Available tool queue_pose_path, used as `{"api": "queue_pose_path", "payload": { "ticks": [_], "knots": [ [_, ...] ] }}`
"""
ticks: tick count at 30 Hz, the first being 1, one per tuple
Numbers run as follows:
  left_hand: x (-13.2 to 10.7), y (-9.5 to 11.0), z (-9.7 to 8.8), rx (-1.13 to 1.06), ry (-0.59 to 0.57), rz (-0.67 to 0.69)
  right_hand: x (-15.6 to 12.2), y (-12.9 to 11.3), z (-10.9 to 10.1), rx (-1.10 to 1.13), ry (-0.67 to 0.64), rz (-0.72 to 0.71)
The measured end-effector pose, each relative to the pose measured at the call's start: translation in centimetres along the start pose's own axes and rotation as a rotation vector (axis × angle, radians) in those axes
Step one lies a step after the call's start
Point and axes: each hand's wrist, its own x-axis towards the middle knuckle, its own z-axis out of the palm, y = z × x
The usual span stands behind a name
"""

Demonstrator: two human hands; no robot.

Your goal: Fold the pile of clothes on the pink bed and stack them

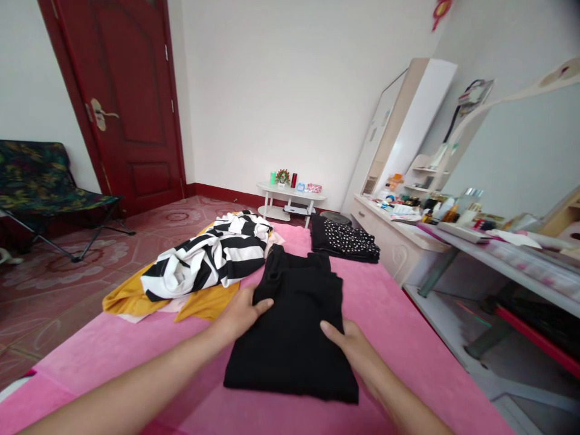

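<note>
A folded black garment, with what look like straps or a neckline at its far end, lies on the pink bed cover in front of me. My left hand grips its left edge, thumb on top and the other fingers mostly hidden at the side or beneath. On the opposite edge, my right hand holds the cloth the same way, its fingers largely out of sight. Beyond my left hand is a loose heap with a black-and-white striped garment over mustard-yellow cloth.
Folded dark clothes, the top one white-spotted, lie at the bed's far right. A dressing table crowded with bottles runs along the right. Past the bed stands a small white table; a folding chair is at left by a red door.
</note>
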Motion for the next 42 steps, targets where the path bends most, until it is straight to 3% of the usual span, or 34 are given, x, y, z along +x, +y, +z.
{"api": "queue_pose_path", "payload": {
  "ticks": [2,5,9,11,14,16,19,21,24,28,33,36,40,42],
  "knots": [
    [2.7,-0.4,0.4,0.264,0.149,0.042,1.7,0.8,0.1,-0.026,0.038,-0.033],
    [4.6,1.9,1.2,0.484,0.28,0.273,3.3,1.5,0.4,-0.266,0.141,-0.062],
    [5.3,6.3,3.8,0.489,0.187,0.552,2.3,0.8,1.3,-0.733,0.135,-0.126],
    [6.0,6.9,5.6,0.477,0.127,0.541,1.2,0.3,1.8,-0.906,0.081,-0.171],
    [7.1,5.9,7.5,0.442,0.052,0.431,0.4,0.1,1.9,-0.969,0.072,-0.194],
    [7.5,4.8,8.0,0.428,0.033,0.406,0.9,0.2,1.1,-0.85,0.071,-0.172],
    [7.5,3.7,7.9,0.446,0.039,0.398,3.4,0.0,-1.7,-0.468,0.07,-0.015],
    [7.5,3.5,7.7,0.455,0.029,0.381,5.8,-0.1,-4.1,-0.214,0.191,0.058],
    [7.7,3.6,7.8,0.457,0.034,0.363,9.1,0.6,-7.0,-0.136,0.407,0.039],
    [7.9,3.6,8.1,0.452,0.033,0.361,11.3,2.8,-7.2,-0.207,0.39,0.076],
    [7.6,3.7,8.3,0.467,0.027,0.381,12.6,3.6,-5.9,-0.728,0.377,0.071],
    [7.3,3.9,8.5,0.475,0.035,0.403,13.5,2.8,-5.9,-0.863,0.434,0.091],
    [7.2,4.1,8.7,0.513,0.042,0.392,14.7,1.8,-5.8,-1.068,0.558,-0.061],
    [7.3,4.0,8.8,0.527,0.051,0.371,15.6,1.4,-5.9,-1.052,0.604,-0.174]
  ]
}}
